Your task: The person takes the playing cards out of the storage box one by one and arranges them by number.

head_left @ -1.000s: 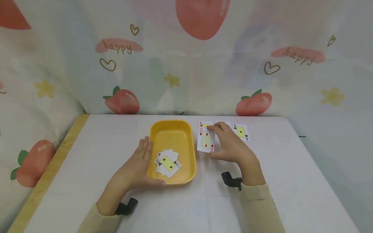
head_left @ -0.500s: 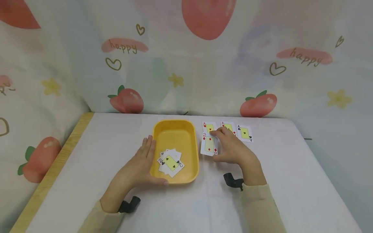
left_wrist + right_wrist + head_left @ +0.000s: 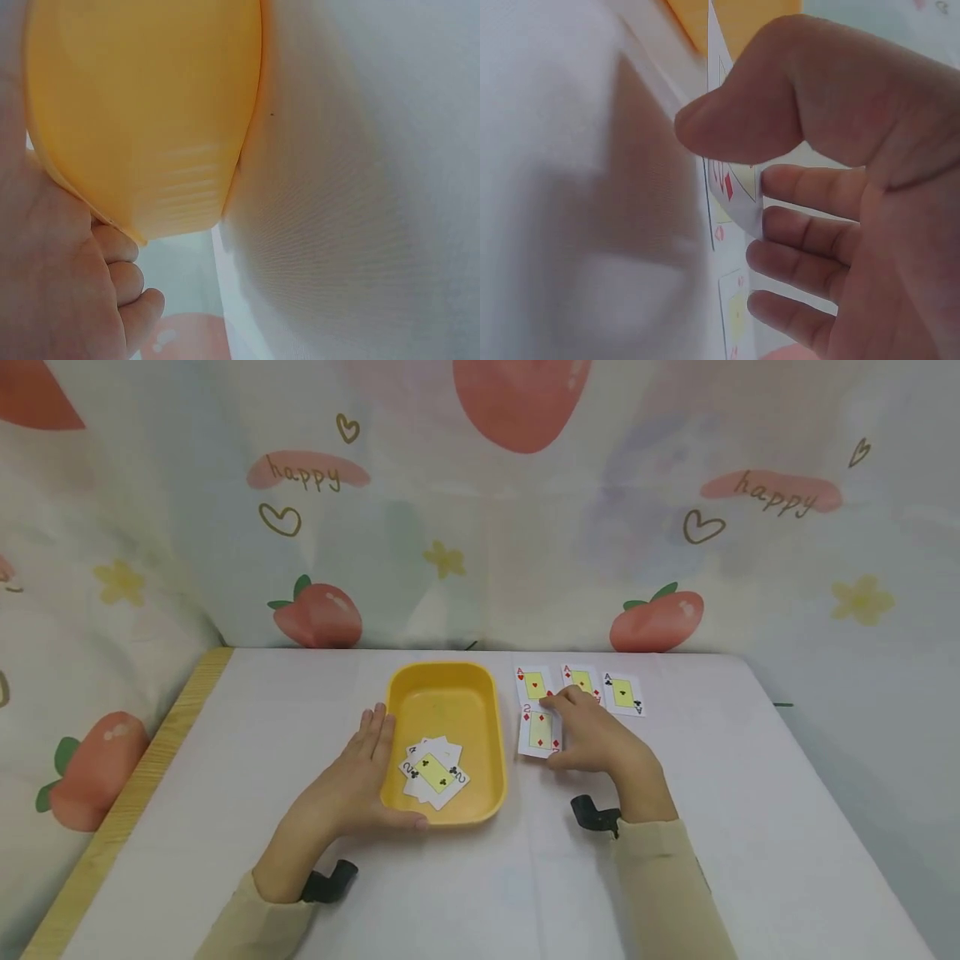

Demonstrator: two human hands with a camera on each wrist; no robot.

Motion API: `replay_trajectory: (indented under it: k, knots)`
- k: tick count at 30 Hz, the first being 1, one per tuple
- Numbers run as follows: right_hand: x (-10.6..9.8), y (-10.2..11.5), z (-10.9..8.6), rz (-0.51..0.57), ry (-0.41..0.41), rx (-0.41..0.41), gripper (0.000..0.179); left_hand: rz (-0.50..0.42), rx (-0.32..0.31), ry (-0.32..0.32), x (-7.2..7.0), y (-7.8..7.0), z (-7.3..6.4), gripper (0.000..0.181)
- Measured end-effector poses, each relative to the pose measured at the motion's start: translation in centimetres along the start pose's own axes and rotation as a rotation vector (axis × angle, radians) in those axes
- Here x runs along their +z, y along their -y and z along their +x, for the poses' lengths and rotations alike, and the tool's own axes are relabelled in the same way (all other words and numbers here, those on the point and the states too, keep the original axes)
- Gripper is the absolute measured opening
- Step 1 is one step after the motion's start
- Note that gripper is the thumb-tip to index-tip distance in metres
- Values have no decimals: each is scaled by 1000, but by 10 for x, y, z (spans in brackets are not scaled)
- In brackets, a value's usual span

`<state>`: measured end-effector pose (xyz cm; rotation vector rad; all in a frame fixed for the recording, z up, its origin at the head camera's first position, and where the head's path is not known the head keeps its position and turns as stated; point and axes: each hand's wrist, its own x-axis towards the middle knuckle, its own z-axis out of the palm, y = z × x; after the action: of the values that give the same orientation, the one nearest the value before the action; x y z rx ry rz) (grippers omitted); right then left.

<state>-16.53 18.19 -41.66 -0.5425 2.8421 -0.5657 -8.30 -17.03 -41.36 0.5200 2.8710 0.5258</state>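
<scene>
This looks like a screened-off, homely-looking corner, though the kind of room beyond cannot be told. Printed cloth point(image 3: 495, 527) with red fruit point(image 3: 318, 616), yellow flowers point(image 3: 118, 583), hearts point(image 3: 348, 429) and the word "happy" hangs round a worktop point(image 3: 750, 843), whose white cover point(image 3: 450, 893) leaves a wooden strip point(image 3: 102, 852) bare at the left.

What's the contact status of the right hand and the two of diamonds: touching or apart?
Touching: in the right wrist view, the right hand pinches the two of diamonds, which bows between thumb and fingertips.
</scene>
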Motion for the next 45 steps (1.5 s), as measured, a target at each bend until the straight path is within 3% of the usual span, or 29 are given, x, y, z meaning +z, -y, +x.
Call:
replay_trajectory:
  k: [8, 15, 28, 33, 39, 42, 45]
  knots:
    - [6, -1, 4, -5, 56, 27, 80, 0, 3, -7, 1, 1, 1, 148]
    - [12, -2, 7, 22, 54, 41, 82, 3, -1, -5, 1, 2, 1, 150]
    - [15, -8, 11, -39, 19, 89, 76, -5, -9, 2, 0, -1, 0, 149]
    - [7, -1, 11, -28, -48, 9, 69, -3, -4, -4, 1, 0, 2, 148]
    - [-5, 34, 2, 45, -164, -92, 65, -3, -6, 1, 1, 1, 4, 149]
    - [-4, 56, -1, 55, -149, -171, 69, -3, -10, 7, 1, 1, 4, 150]
    - [2, 76, 0, 45, -66, -287, 75, 0, -15, 11, 1, 1, 3, 149]
